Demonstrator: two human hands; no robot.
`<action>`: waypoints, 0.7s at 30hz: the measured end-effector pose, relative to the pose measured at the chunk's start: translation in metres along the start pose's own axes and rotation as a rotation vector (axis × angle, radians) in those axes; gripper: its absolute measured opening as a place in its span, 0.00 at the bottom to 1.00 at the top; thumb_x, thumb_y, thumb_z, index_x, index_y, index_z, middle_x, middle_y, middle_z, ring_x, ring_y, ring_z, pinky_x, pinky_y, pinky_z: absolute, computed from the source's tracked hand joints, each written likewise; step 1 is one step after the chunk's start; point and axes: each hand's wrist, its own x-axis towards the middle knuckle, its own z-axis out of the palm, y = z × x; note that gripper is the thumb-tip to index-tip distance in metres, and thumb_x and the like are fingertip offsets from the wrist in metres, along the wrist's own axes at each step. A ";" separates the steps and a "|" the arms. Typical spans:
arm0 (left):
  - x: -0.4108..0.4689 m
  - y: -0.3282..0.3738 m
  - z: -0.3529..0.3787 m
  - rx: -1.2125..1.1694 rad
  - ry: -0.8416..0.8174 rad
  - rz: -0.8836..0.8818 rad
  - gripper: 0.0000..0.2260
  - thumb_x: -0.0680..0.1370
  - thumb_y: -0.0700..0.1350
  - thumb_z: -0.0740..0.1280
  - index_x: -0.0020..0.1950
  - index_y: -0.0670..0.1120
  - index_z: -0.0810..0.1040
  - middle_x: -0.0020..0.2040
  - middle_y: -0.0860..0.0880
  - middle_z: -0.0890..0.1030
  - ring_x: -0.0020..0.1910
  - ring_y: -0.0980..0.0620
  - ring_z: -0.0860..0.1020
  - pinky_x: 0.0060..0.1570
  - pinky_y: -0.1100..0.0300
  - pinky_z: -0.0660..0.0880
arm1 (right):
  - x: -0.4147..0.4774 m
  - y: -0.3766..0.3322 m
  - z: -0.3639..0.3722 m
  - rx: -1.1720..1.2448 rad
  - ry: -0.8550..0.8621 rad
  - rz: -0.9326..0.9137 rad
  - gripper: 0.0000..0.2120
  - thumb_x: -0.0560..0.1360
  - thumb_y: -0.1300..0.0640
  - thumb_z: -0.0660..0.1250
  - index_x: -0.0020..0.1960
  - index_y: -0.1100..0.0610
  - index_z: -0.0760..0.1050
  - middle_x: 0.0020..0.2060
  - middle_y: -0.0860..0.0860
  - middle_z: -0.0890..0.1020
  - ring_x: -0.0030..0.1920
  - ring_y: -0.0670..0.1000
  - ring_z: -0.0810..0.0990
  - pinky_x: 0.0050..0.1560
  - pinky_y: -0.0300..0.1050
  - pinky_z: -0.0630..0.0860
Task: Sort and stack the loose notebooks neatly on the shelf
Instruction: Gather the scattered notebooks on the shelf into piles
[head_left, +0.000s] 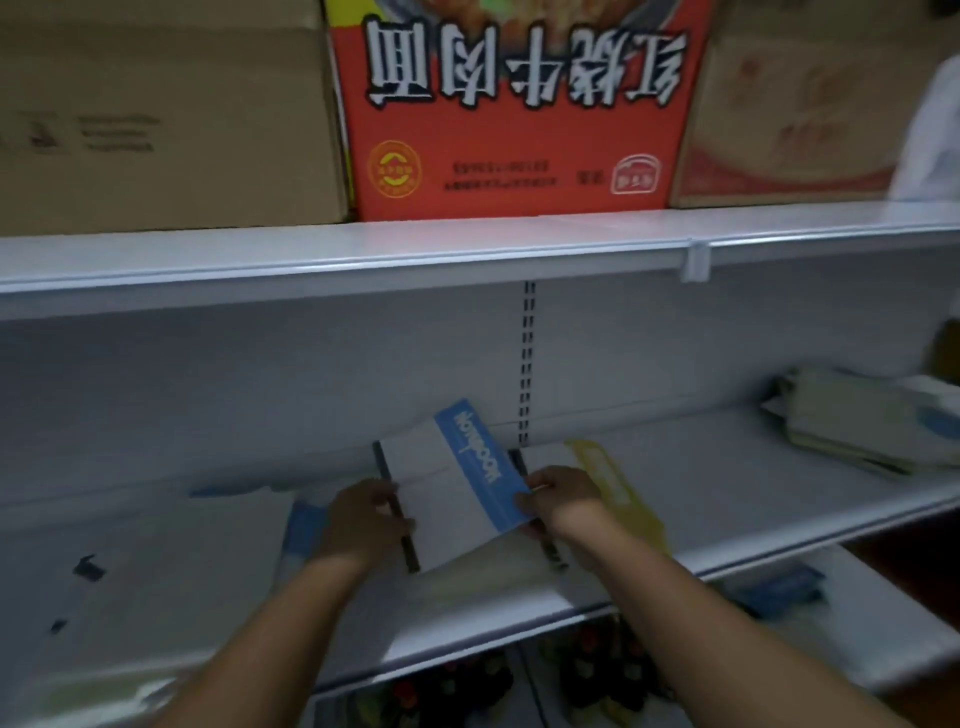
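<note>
A white notebook with a blue band (457, 483) and a black spine is held tilted above the middle shelf (727, 483). My left hand (363, 519) grips its black spine side. My right hand (563, 493) pinches its blue edge. Just behind my right hand lies a white notebook with a yellow band (613, 483) on the shelf. More white notebooks with blue bands (208, 530) lie flat to the left. A loose pile of notebooks (862, 421) sits at the right end of the shelf.
The upper shelf (363, 254) carries a brown carton (166, 114), a red printed carton (519, 104) and another brown carton (800, 114). A slotted upright (527, 364) runs down the back panel. A blue-banded notebook (779, 587) lies on a lower ledge at right.
</note>
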 end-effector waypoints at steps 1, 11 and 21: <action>0.001 0.016 0.023 -0.078 -0.035 0.026 0.21 0.69 0.35 0.72 0.62 0.40 0.76 0.62 0.42 0.77 0.56 0.49 0.76 0.57 0.62 0.71 | -0.002 0.012 -0.027 -0.008 0.070 0.014 0.05 0.71 0.65 0.69 0.47 0.61 0.75 0.41 0.59 0.78 0.32 0.52 0.78 0.28 0.41 0.78; 0.004 0.081 0.130 0.232 -0.214 0.191 0.15 0.76 0.45 0.63 0.62 0.46 0.76 0.63 0.46 0.77 0.60 0.48 0.75 0.60 0.59 0.72 | 0.001 0.085 -0.130 -0.644 0.228 0.109 0.14 0.67 0.52 0.73 0.48 0.60 0.80 0.43 0.55 0.81 0.50 0.55 0.81 0.42 0.38 0.69; 0.002 -0.053 -0.075 0.722 0.136 -0.356 0.24 0.74 0.53 0.62 0.68 0.48 0.68 0.69 0.45 0.69 0.69 0.44 0.66 0.64 0.51 0.66 | 0.009 -0.002 0.028 -0.582 -0.102 -0.330 0.13 0.73 0.51 0.67 0.56 0.54 0.76 0.54 0.52 0.76 0.53 0.51 0.76 0.49 0.37 0.69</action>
